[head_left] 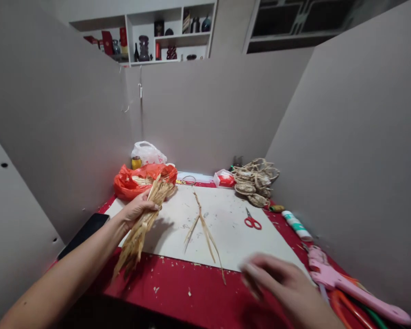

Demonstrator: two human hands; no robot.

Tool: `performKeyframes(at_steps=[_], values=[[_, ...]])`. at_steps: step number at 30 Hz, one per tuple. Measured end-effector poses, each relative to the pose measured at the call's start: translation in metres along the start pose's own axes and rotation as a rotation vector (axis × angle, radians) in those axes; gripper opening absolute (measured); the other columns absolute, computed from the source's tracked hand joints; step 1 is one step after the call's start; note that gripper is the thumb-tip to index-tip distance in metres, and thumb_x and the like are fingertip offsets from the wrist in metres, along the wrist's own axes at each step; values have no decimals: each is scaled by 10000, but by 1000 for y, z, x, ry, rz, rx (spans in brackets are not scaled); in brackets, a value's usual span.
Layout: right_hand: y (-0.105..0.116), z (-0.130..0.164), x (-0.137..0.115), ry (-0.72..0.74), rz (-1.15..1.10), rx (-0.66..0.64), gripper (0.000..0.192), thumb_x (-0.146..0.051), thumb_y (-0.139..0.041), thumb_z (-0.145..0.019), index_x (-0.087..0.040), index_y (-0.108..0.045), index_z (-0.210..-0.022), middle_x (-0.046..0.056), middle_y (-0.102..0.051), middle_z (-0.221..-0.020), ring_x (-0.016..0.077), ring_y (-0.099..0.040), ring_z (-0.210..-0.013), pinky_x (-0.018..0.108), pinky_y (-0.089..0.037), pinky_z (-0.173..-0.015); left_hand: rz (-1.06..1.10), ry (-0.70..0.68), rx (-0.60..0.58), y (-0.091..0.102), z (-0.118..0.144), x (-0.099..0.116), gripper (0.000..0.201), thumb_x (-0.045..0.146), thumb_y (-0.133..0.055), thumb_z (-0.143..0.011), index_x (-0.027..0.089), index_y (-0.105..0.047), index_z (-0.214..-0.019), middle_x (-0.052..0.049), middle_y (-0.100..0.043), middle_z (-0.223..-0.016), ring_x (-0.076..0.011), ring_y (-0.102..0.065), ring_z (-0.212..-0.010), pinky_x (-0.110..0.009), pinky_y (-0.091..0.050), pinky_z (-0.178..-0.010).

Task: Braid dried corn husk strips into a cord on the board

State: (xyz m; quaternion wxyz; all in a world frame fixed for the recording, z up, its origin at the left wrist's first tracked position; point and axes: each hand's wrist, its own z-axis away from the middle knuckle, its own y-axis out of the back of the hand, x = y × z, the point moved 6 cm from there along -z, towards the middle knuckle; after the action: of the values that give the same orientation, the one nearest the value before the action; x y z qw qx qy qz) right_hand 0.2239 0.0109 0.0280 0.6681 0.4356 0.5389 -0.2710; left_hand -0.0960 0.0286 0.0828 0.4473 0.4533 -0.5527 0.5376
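My left hand (pixel 139 211) is closed around a bundle of dry, straw-coloured husk strips (pixel 132 244), held at a slant above the left side of the white sheet (pixel 233 205). On the middle of that sheet lies a short braid (pixel 197 198) of the same material, its loose strips fanning out toward me. Past the sheet's near edge, my right hand (pixel 277 283) is lifted and blurred by motion. Its fingers look bent, and nothing shows in them. Red-handled scissors (pixel 252 221) rest on the sheet, beyond my right hand.
An orange plastic bag (pixel 125 183) with husk stands back left, before a white bag (pixel 149 153). Woven rope pieces (pixel 256 183) are piled back right. A white-green tube (pixel 297 225) and a pink glue gun (pixel 342 278) line the right. Grey panels (pixel 205 114) surround the red cloth (pixel 181 283).
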Motion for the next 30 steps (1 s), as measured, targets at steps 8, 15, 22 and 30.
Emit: performKeyframes(at_steps=[8,15,22,30], values=[[-86,-139,-106,165,-114,84,321,-451,-644,-720,-139,-567,-717,11,-586,-615,113,-557,-496,186,-405,-358,17,-113,-53,-37,-16,-1,585,80,-697,-577,175,-561,-1137,-35,-656,-916,-142,-593,-745,-242,-447,-671],[-87,-183,-92,129,-363,7,227,-322,-657,-731,-136,-569,-636,9,-591,-581,107,-577,-515,180,-460,-380,107,-54,19,-20,-38,-1,530,137,-756,-550,119,-606,-1057,-72,-681,-859,-163,-622,-693,-262,-469,-641],[-83,-202,-72,-3,-470,-18,141,-247,-577,-809,-137,-589,-721,27,-635,-625,91,-578,-497,172,-471,-399,178,18,67,-12,-58,-12,423,121,-730,-558,89,-621,-966,-101,-689,-811,-185,-644,-646,-312,-507,-649],[-83,-213,-75,-29,-474,-89,114,-210,-633,-747,-160,-534,-721,8,-631,-613,98,-589,-499,169,-457,-401,100,8,159,-4,-76,-9,321,93,-658,-581,113,-595,-895,-52,-663,-672,-156,-608,-516,-270,-496,-514]])
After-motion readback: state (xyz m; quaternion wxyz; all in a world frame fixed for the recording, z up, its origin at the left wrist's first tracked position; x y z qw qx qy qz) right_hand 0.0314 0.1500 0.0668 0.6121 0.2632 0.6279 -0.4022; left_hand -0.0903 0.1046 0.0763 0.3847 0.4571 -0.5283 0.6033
